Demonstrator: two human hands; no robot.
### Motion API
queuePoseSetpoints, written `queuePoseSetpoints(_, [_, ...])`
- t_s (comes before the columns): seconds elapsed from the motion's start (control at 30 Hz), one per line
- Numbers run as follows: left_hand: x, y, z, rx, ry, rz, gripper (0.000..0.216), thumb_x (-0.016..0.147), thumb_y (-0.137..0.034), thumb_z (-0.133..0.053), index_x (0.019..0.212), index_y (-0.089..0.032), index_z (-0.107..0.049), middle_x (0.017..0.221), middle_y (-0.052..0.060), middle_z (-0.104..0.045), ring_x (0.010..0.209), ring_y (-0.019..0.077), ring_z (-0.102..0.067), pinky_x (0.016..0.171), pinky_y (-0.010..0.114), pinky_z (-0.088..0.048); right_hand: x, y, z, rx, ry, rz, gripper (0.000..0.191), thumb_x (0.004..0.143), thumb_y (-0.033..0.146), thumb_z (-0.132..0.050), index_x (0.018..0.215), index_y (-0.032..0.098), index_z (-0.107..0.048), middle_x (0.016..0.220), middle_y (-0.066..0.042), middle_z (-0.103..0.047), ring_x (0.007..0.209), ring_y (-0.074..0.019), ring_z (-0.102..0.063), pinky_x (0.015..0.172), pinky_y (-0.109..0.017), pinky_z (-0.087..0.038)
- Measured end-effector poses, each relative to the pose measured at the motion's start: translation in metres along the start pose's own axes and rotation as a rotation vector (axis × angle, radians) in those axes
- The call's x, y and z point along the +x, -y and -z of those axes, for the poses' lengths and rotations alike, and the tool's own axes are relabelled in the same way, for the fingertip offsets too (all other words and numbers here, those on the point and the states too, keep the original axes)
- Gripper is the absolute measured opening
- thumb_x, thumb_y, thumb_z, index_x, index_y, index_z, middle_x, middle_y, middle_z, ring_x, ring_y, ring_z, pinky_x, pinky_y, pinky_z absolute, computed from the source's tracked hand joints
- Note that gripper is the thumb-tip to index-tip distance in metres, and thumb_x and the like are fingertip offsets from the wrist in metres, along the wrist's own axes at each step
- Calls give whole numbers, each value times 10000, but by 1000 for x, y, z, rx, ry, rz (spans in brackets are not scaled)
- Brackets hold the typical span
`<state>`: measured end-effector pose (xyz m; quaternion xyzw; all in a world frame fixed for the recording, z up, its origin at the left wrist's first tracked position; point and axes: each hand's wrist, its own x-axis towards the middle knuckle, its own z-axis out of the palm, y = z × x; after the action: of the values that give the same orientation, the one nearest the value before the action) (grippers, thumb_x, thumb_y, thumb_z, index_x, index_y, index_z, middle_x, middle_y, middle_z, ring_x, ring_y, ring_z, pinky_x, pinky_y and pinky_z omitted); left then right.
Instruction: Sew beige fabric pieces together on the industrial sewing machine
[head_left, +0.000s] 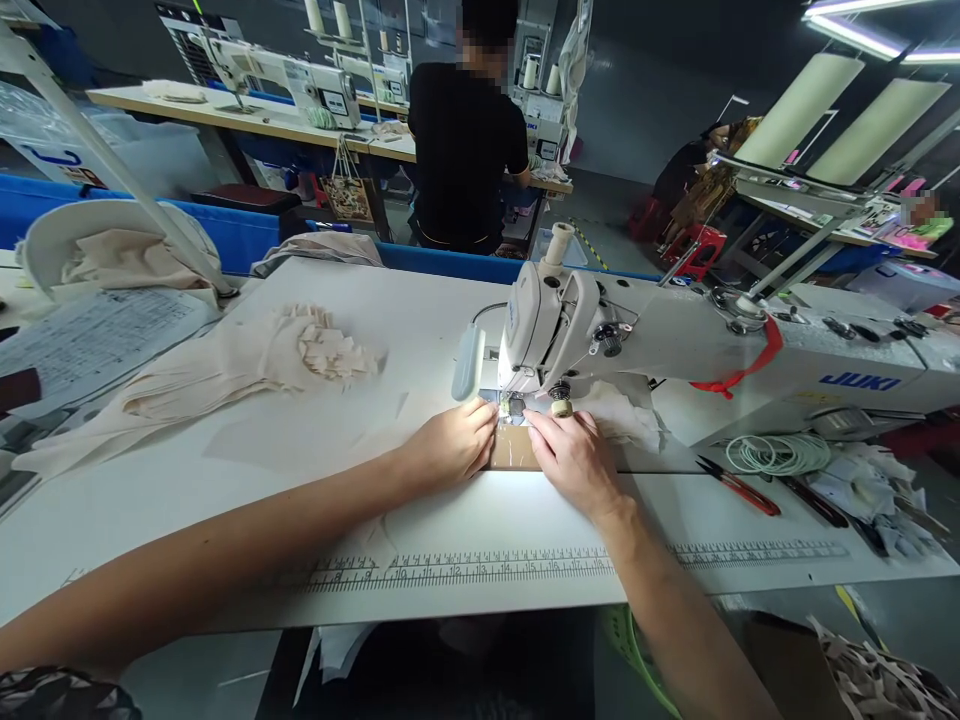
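Pressing a small tan fabric piece [512, 452] down on the bench [225, 520], right under the sewing machine [675, 340] needle: right hand [574, 455] is lying flat and open on it, left hand [450, 442] is curling at its edge, cannot tell whether it is gripping.

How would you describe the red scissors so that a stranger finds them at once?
Start at the white sewing machine. Under its long arm, right of the right hand, lies a coil of white cord. The scissors lie just in front of that coil; unlike the dark tool beside them, they are red.
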<state>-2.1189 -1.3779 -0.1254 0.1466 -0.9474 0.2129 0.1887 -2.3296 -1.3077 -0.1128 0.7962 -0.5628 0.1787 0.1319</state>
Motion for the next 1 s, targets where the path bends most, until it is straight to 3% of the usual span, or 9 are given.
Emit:
queuePoseSetpoints(0.23, [-1, 0, -3, -61, 40, -6, 379, 966, -143, -357, 1101, 5, -678, 1118, 219, -697, 1081, 287, -620, 967, 405, -510, 7, -1, -1, 80, -22, -76, 295, 1004, 258, -442, 1060, 175, -720, 912, -94, -733, 808, -230, -648, 782, -344, -413])
queuePoseSetpoints(0.4, [0, 2, 0, -125, 22, 21, 370, 957, -151, -373, 1113, 14, -666, 1121, 221, -686, 1031, 266, -630, 933, 380, -525, 24, -11, -3, 257, -24, -263, 342, 1006, 331, -428, 803, 194, -668, 738, -76, -714, 666, -192, -639, 655, -282, -398])
queuePoseSetpoints(0.5, [0, 1, 1, -88, 30, 15, 403, 971, -156, -318, 1080, -15, -679, 1080, 192, -695, 1006, 258, -631, 915, 376, -536, 26, -13, -3, 305, -29, -298, 372, 1004, 348, -412, 731, 211, -624, 626, -49, -668, 570, -171, -596, 606, -270, -372])
queuePoseSetpoints(0.63, [0, 0, 0, -48, 28, -8, 431, 979, -159, -284, 1046, -30, -689, 1042, 192, -695, 992, 269, -630, 891, 382, -540, 18, -10, -3, 235, -78, -294, 372, 1006, 360, -426, 733, 198, -620, 636, -58, -666, 610, -173, -611, 641, -270, -369])
queuePoseSetpoints(0.8, [0, 3, -2, -38, 0, -5, 414, 976, -162, -302, 1048, -18, -683, 1061, 200, -687, 967, 267, -623, 867, 371, -537, 15, -3, -5, 238, -27, -290, 319, 1017, 315, -429, 859, 183, -673, 753, -82, -727, 709, -185, -657, 704, -270, -390])
queuePoseSetpoints(1.0, [3, 5, -4, -102, 31, 32, 371, 965, -171, -353, 1023, -7, -680, 1067, 229, -667, 957, 283, -611, 835, 385, -534, 21, -2, -9, 66, 7, -391, 336, 980, 294, -506, 696, 194, -656, 652, -82, -710, 617, -182, -632, 627, -280, -325])
